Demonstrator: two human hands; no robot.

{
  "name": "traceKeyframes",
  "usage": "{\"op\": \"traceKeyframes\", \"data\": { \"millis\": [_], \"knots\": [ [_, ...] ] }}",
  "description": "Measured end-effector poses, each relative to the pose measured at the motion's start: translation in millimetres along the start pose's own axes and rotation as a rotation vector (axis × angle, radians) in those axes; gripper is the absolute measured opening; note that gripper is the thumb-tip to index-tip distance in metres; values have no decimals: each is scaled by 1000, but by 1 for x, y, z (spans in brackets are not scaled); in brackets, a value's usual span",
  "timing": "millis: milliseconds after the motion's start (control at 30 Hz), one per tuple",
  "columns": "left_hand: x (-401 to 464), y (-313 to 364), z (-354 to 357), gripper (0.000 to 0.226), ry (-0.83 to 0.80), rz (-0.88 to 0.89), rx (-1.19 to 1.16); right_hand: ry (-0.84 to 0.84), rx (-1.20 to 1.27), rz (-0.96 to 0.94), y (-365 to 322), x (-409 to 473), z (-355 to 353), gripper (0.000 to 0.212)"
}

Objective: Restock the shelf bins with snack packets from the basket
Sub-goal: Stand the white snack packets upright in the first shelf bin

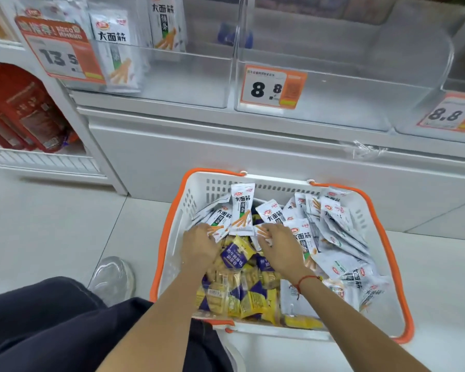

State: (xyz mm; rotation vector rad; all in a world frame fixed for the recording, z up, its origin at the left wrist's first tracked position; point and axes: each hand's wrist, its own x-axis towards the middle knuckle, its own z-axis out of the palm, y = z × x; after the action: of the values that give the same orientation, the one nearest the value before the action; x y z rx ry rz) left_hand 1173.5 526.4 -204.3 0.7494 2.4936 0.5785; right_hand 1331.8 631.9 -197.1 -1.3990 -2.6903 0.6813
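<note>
White packets (241, 213) stand upright, gripped by left hand (199, 244) and right hand (278, 247).

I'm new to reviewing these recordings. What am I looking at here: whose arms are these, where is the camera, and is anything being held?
There is no robot. A person wears a camera on the head, looking down at their own arms. On the floor stands a white basket with orange handles, full of white snack packets and yellow-purple packets. The left hand and right hand both gather white packets by their lower ends. Above, clear shelf bins carry orange price tags; the left one holds a few matching packets.
</note>
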Motion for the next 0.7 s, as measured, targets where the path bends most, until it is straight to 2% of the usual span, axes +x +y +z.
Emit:
{"op": "traceKeyframes", "data": {
  "millis": [133,233,367,467,567,633,700],
  "knots": [
    [13,-7,8,44,-76,65,164,-40,-52,93,-23,28,10,53],
    [11,-7,21,45,-47,78,182,-45,103,263,-35,42,15,63],
    [5,-2,21,28,4,22,50,-28,446,367,-31,52,13,29],
    [-1,3,17,21,-55,-84,9,-135,600,360,-27,48,5,26],
    [-3,3,16,44,-92,-121,-87,-120,792,394,-22,36,-2,14],
    [-2,2,16,53,-154,-122,-213,-96,890,439,-17,27,-6,17],
    [-2,5,14,41,-261,-99,-380,-91,955,491,-10,20,-11,22]
  ]
}}
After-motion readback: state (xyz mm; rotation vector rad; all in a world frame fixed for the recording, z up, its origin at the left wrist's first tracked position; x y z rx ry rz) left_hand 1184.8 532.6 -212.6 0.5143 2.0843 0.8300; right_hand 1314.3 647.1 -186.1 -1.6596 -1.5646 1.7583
